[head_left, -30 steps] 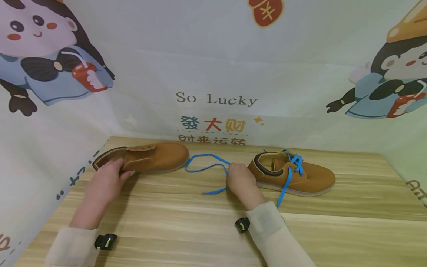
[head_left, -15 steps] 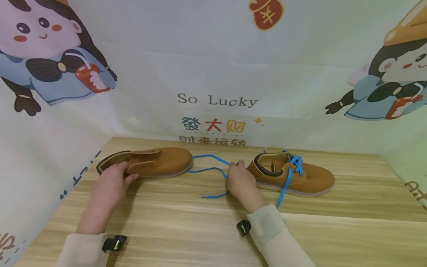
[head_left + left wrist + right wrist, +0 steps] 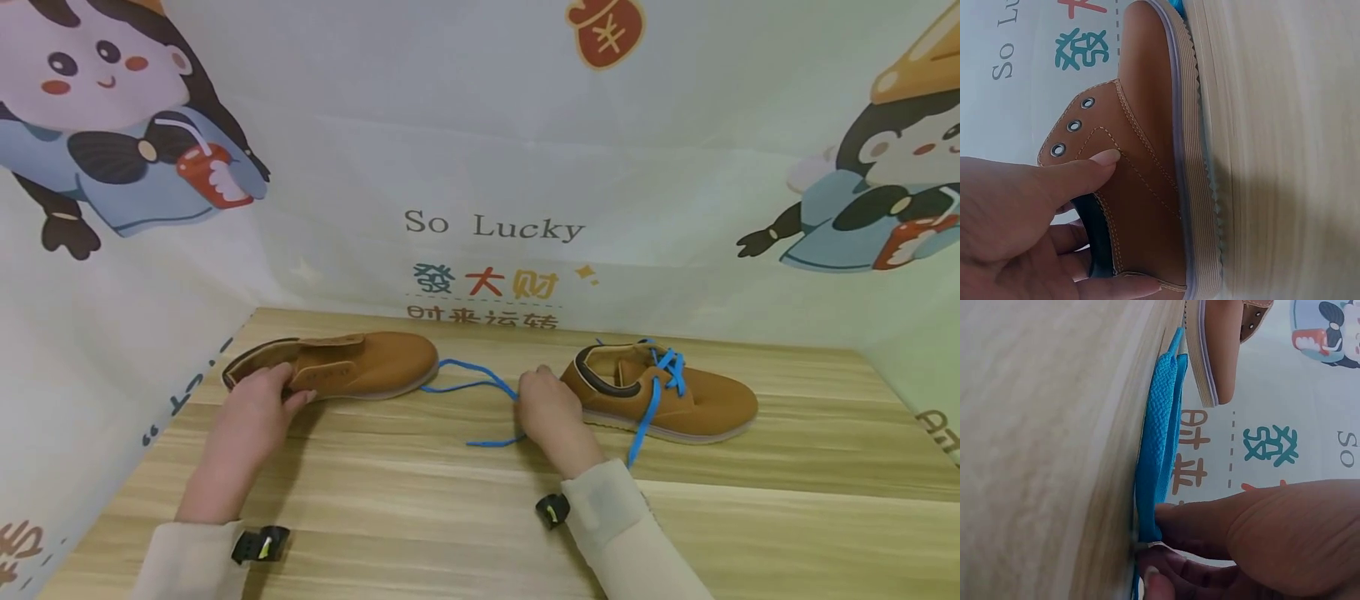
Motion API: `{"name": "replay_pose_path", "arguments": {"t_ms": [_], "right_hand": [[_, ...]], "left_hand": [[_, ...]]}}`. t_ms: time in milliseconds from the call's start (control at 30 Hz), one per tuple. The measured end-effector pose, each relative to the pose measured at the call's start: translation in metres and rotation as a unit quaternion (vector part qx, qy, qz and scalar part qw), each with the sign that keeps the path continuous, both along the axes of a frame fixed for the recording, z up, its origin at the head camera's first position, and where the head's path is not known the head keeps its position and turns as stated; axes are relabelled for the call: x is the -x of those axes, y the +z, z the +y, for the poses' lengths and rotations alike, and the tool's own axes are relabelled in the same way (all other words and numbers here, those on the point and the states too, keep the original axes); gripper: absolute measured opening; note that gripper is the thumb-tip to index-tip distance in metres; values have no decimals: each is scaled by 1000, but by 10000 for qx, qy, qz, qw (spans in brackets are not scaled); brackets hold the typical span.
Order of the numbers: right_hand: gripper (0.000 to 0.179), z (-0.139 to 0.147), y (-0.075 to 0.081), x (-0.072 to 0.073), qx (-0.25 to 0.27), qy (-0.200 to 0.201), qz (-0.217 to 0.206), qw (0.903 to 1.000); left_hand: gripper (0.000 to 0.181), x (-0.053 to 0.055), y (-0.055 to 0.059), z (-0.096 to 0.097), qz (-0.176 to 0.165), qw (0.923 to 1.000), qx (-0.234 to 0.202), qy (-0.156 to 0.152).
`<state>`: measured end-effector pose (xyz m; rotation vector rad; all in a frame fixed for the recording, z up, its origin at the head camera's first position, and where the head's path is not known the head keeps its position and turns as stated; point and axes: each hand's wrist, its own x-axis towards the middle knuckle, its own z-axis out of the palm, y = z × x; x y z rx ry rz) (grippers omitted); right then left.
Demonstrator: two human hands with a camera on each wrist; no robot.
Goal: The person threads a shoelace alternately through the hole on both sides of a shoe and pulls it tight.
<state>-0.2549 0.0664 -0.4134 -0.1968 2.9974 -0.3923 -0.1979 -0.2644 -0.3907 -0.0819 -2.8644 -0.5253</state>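
Note:
On the left in the head view lies a brown shoe [image 3: 397, 362] with no lace in its eyelets, toe to the right. My left hand [image 3: 243, 429] grips its near side by the opening; in the left wrist view the thumb lies on the outer leather of that shoe [image 3: 1147, 125] and other fingers are inside. A loose blue shoelace [image 3: 453, 362] runs from the toe of this shoe to my right hand [image 3: 553, 417]. In the right wrist view the thumb and fingers pinch the folded shoelace [image 3: 1160, 412] close to the wood. What lies under the toe is hidden.
Right of my right hand stands a matching brown shoe [image 3: 720, 400], loosely laced in blue, one lace end [image 3: 642, 429] hanging onto the wooden tabletop [image 3: 420, 517]. A printed cloth backdrop [image 3: 480, 150] closes off the back and sides.
The left shoe has slid a little right and nearer, so its toe now covers the lace loop's left end. The lace strands have drawn closer together near my right hand, still pinching.

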Motion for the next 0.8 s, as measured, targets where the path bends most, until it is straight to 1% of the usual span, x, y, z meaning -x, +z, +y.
{"name": "replay_pose_path", "arguments": {"t_ms": [67,133,233,300,367,467,567,633,700,800], "right_hand": [[12,0,0,-1,78,182,79,9998],[13,0,0,-3,310,463,157,9983],[16,4,2,-9,770,956,171,9923],[16,9,4,-15,1130,1162,90,9867],[14,16,8,-22,1421,1228,-106,9821],[10,32,16,-33,1748,1166,-409,9768],[10,50,23,-41,1930,1132,-548,9731],[10,62,25,-47,1972,1167,-472,9722],[10,74,25,-53,1995,1215,-331,9718],[9,91,24,-62,2042,1331,-188,9697]], "left_hand": [[29,0,1,0,-29,10000,-28,-1],[26,-1,3,0,-108,9999,-58,-7],[23,-3,7,3,-335,9994,-51,-72],[23,-5,10,7,-472,9988,-12,-152],[26,-6,13,11,-594,9979,33,-260],[28,-8,17,21,-679,9968,62,-427],[29,-10,20,32,-809,9953,92,-520],[26,-11,22,39,-873,9943,153,-590],[23,-13,23,46,-858,9936,277,-674],[21,-16,23,58,-728,9929,455,-825]]}}
